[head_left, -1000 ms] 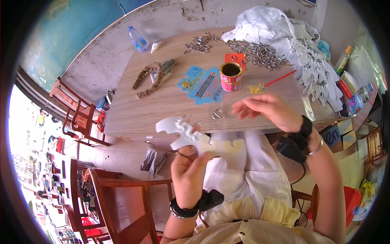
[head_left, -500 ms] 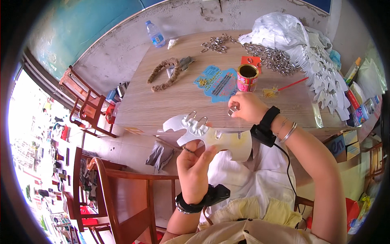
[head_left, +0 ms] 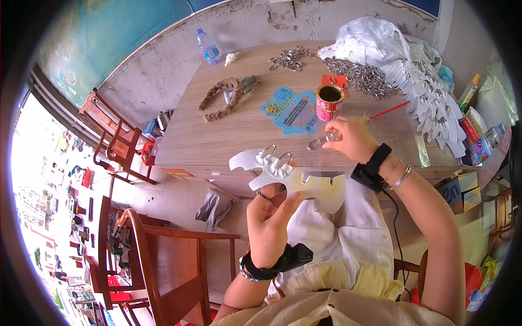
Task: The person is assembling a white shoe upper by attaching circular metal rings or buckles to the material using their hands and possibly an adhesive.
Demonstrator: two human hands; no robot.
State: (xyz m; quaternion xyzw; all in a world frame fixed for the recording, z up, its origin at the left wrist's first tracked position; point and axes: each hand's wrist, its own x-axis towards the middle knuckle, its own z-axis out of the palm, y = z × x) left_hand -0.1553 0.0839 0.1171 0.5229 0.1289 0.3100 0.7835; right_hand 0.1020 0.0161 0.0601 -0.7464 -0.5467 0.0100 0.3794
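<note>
My left hand [head_left: 267, 224] is closed on a white cut-out piece [head_left: 321, 193] with scalloped edges and notches, held in front of the table edge. Two metal rings [head_left: 285, 158] stand up from bunched white material on its left part. Over the table's near edge, the fingertips of my right hand [head_left: 354, 140] pinch a metal ring [head_left: 329, 136]. Another loose ring [head_left: 314, 144] is just left of those fingertips. Behind the right hand stands an open red can [head_left: 329, 103] with a dark inside.
A red-handled brush [head_left: 389, 110], a blue printed card [head_left: 291, 111] and a brown braided loop [head_left: 220, 98] lie on the table. Piled metal rings [head_left: 364, 79] and white pieces with rings [head_left: 435, 108] fill the far right. A bottle [head_left: 207, 48] stands far left; a wooden chair [head_left: 174, 261] is at my left.
My right hand has moved right and slightly away from me; a loose ring now shows left of its fingertips. The left hand has shifted right with the white piece.
</note>
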